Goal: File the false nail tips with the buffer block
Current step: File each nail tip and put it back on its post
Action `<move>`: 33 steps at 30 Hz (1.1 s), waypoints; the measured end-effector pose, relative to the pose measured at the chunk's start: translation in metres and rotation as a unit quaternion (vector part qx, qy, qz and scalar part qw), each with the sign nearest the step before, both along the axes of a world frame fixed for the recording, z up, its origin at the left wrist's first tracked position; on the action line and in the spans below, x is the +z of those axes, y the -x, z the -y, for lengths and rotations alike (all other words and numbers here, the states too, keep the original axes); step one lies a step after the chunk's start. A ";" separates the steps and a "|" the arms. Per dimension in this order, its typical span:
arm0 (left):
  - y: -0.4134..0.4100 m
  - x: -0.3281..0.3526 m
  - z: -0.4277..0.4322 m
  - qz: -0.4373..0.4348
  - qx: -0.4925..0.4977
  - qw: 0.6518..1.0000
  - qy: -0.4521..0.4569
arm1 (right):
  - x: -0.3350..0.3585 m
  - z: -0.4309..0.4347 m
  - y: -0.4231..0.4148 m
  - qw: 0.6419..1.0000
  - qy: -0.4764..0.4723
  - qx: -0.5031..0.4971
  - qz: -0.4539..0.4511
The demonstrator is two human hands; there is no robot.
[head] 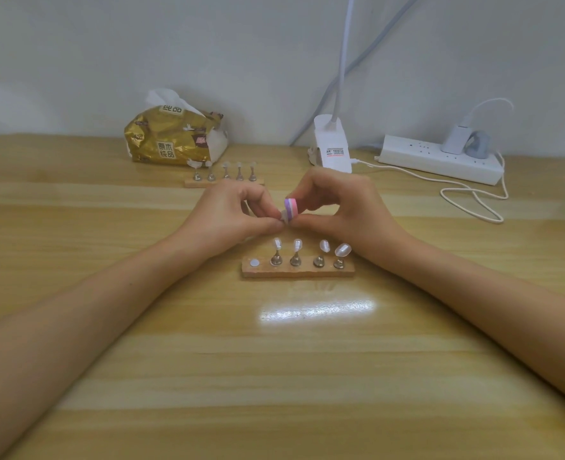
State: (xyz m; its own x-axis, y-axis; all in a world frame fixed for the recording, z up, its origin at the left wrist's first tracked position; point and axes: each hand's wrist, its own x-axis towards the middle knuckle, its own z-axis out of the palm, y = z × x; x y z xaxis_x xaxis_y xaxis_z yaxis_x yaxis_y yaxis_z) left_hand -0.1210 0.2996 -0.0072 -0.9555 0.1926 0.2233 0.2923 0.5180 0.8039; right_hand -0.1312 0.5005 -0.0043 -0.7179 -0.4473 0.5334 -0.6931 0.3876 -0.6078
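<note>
My right hand (344, 207) pinches a small buffer block (291, 208) with purple and pink layers between thumb and fingers. My left hand (231, 214) pinches a clear false nail tip (284, 216) on its small stand, held against the block's lower edge. Both hands meet above the wooden table, just behind a wooden holder strip (297, 271). On that strip stand several clear nail tips (342, 250) on metal pegs, and its leftmost spot shows only a bare white disc (254, 263).
A second wooden strip (223, 182) with several nail tips lies farther back. Behind it sit a gold tissue pack (171, 137), a white lamp base (332, 146) and a white power strip (440, 159) with a looping cable (473, 200).
</note>
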 end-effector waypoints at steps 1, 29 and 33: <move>0.000 0.000 0.000 0.000 0.000 1.000 -0.001 | 0.000 0.000 0.000 1.000 -0.001 0.001 0.005; 0.002 -0.002 0.001 -0.015 -0.007 1.000 -0.003 | -0.005 0.001 0.004 0.999 -0.005 0.014 -0.032; 0.002 -0.002 0.001 -0.014 -0.013 1.000 -0.006 | -0.006 0.000 0.005 0.999 -0.008 0.012 -0.052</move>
